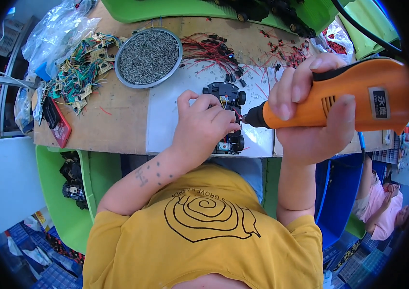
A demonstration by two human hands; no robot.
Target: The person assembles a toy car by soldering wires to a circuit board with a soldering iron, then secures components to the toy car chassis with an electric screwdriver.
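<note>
A black toy car chassis (227, 92) with wheels and thin wires lies on a white sheet (166, 115) in front of me. My left hand (202, 119) is curled over its left side, fingers closed on it; the fingertips partly cover the middle of the chassis. In my right hand (303, 139) is an orange electric screwdriver (363, 96), gripped around its body and held nearly level. Its black nose points left and its tip meets the right side of the chassis near my left fingertips. Whether a screw sits at the tip is too small to tell.
A round metal bowl (147, 86) of small screws stands behind. Wired circuit boards (81, 72) and a red case (60, 130) lie left, red-wired parts (216, 50) at the back. Green bins (57, 192) and a blue bin (342, 192) flank me; another person (387, 212) sits right.
</note>
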